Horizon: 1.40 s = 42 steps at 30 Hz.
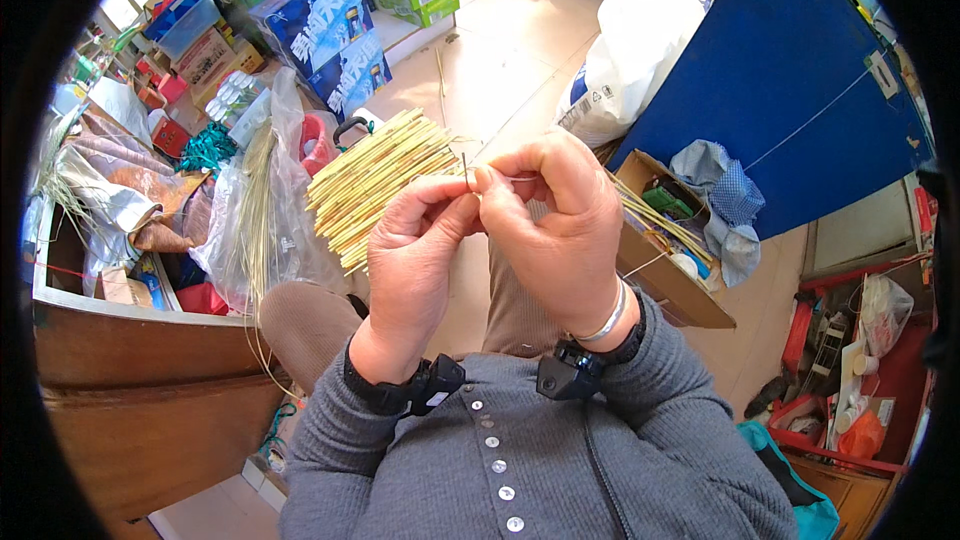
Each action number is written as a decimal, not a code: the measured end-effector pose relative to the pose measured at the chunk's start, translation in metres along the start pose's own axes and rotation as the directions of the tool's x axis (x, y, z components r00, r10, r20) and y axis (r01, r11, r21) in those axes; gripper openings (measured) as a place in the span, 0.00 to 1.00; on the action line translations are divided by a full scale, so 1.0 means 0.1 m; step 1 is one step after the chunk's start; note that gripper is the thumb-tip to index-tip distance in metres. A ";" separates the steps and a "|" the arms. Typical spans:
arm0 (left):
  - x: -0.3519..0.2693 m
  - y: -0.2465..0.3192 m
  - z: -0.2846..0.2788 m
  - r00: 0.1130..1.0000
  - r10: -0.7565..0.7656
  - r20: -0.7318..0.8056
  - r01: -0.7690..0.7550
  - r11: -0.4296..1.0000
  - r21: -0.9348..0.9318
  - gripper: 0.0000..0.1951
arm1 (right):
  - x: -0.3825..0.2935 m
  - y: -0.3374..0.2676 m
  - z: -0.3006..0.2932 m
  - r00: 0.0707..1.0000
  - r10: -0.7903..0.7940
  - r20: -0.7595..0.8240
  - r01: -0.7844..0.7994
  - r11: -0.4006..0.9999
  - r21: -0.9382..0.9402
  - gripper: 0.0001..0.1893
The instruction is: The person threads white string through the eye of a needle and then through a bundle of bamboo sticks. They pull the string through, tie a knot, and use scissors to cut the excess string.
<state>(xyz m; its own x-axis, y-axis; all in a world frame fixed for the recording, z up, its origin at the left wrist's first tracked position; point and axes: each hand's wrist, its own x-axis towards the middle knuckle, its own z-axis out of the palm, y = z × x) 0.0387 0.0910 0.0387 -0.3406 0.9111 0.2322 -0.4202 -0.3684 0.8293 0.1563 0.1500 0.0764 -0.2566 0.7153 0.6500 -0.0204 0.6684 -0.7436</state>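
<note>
Both hands meet in front of my chest, fingertips nearly touching. A thin dark needle-like piece (466, 172) stands upright between the thumb and forefinger of my left hand (420, 247). My right hand (559, 217) pinches a thin pale strand (519, 179) beside it; the strand's ends are partly hidden by the fingers. Behind my left hand lies a mat-like row of yellow-green plant stalks (382, 184), side by side and slanting. A bundle of long, thin dried strands (255, 202) hangs over a clear plastic bag at the left.
At left stands a wooden drawer or cabinet (135, 360) heaped with cloth and bags. Blue drink cartons (315, 22) are stacked ahead. To the right are a cardboard box (664, 277) with stalks and a cloth, a white plastic sack (630, 45), a blue panel (787, 75) and a red-edged shelf (799, 330).
</note>
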 end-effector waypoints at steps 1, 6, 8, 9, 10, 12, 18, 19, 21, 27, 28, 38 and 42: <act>-0.01 -0.01 -0.01 1.000 0.002 -0.010 -0.002 1.000 0.017 0.07 | 0.00 -0.01 0.01 1.000 -0.007 -0.003 0.007 1.000 -0.017 0.05; -0.02 -0.02 -0.03 0.998 0.017 -0.060 -0.012 0.997 0.082 0.07 | 0.01 0.00 0.03 0.998 -0.064 -0.029 0.061 0.993 -0.104 0.05; -0.03 -0.02 -0.03 0.998 0.007 -0.065 -0.003 0.998 0.063 0.08 | 0.01 0.01 0.04 0.997 -0.073 -0.041 0.068 0.993 -0.101 0.05; -0.03 -0.02 -0.03 0.997 -0.002 -0.073 0.006 0.999 0.050 0.08 | 0.01 0.01 0.05 0.996 -0.075 -0.051 0.070 0.993 -0.100 0.05; -0.03 -0.02 -0.03 0.998 -0.006 -0.068 0.008 0.999 0.038 0.08 | 0.01 0.01 0.06 0.995 -0.079 -0.056 0.072 0.992 -0.102 0.05; -0.03 -0.02 -0.03 0.997 -0.020 -0.070 0.020 1.000 0.008 0.08 | 0.02 0.02 0.06 0.994 -0.084 -0.064 0.076 0.992 -0.105 0.05; -0.03 -0.02 -0.05 0.997 0.001 -0.071 0.002 0.999 0.044 0.08 | 0.02 0.02 0.06 0.996 -0.083 -0.045 0.079 0.993 -0.088 0.05; -0.03 -0.03 -0.06 0.998 0.007 -0.064 -0.005 0.999 0.044 0.08 | 0.02 0.02 0.06 0.996 -0.080 -0.045 0.076 0.993 -0.088 0.05; -0.03 -0.04 -0.06 0.997 -0.002 -0.073 0.005 0.999 0.041 0.08 | 0.01 0.02 0.06 0.996 -0.074 -0.045 0.069 0.994 -0.089 0.04; -0.03 -0.05 -0.07 0.998 0.032 -0.050 -0.029 0.998 0.048 0.08 | 0.01 0.03 0.06 0.998 -0.063 -0.031 0.060 0.994 -0.090 0.04; -0.03 -0.05 -0.07 0.998 0.044 -0.036 -0.042 0.998 0.048 0.08 | 0.00 0.03 0.06 0.998 -0.053 -0.024 0.052 0.996 -0.071 0.05; -0.04 -0.06 -0.08 0.999 0.046 -0.021 -0.045 0.998 0.051 0.08 | -0.01 0.05 0.05 0.999 -0.034 -0.013 0.033 0.998 -0.055 0.06; -0.04 -0.06 -0.07 0.999 0.053 -0.007 -0.052 0.997 0.056 0.08 | -0.02 0.06 0.06 1.000 -0.028 -0.014 0.027 0.999 -0.043 0.07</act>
<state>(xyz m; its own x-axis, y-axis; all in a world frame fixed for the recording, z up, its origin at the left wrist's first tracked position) 0.0364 0.0880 0.0296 -0.3685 0.8890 0.2719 -0.3542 -0.4046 0.8431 0.1510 0.1516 0.0700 -0.2424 0.6993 0.6725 0.0140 0.6956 -0.7183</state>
